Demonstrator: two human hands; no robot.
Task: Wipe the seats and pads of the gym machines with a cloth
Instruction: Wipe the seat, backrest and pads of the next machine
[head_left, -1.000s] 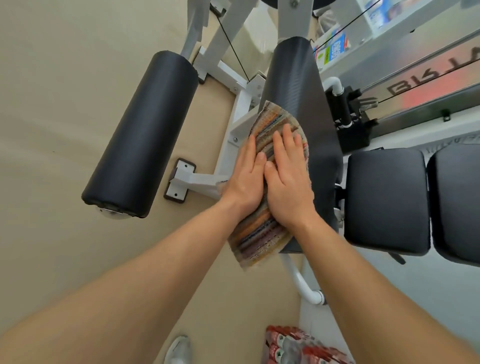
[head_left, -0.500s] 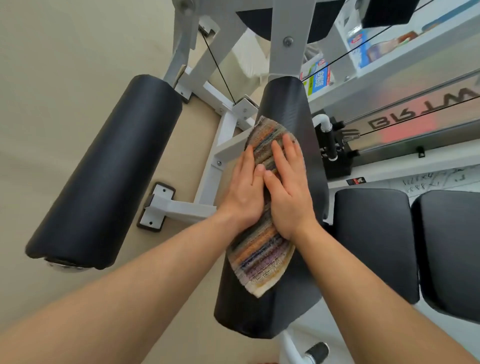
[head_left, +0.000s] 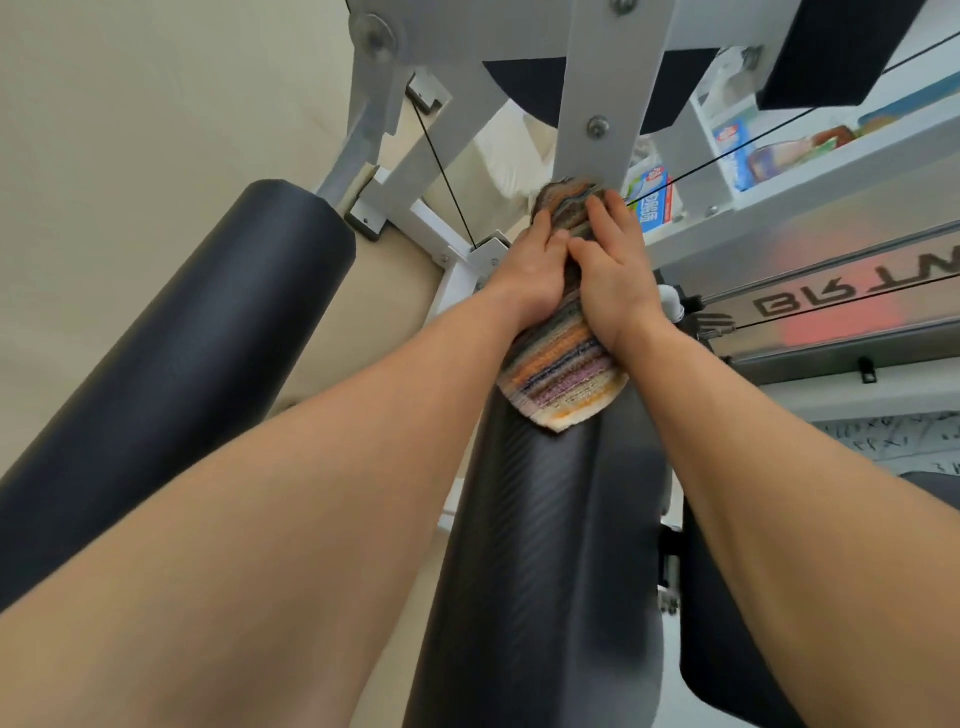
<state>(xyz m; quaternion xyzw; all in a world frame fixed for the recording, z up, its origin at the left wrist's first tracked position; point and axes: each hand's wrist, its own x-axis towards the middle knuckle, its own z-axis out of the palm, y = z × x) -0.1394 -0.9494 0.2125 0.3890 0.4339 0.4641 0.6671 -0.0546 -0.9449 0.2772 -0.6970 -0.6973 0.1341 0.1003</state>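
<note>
A striped multicoloured cloth (head_left: 558, 371) lies over the far end of a long black roller pad (head_left: 535, 545) that runs up the middle of the head view. My left hand (head_left: 532, 270) and my right hand (head_left: 610, 265) lie side by side on the cloth and press it flat against the pad, fingers pointing away from me. The cloth's far edge reaches the white steel upright (head_left: 597, 104) where the pad ends. A second black roller pad (head_left: 208, 364) lies parallel on the left.
White machine frame bars (head_left: 410, 208) and a thin black cable (head_left: 441, 176) sit between the two rollers. A black seat pad (head_left: 727, 649) lies at the lower right. Shelves with boxes (head_left: 737, 150) and a metal rail are at the right.
Both hands have slid the cloth away from me along the centre roller pad, from its middle to its far end by the white upright. The camera has moved closer over the pad.
</note>
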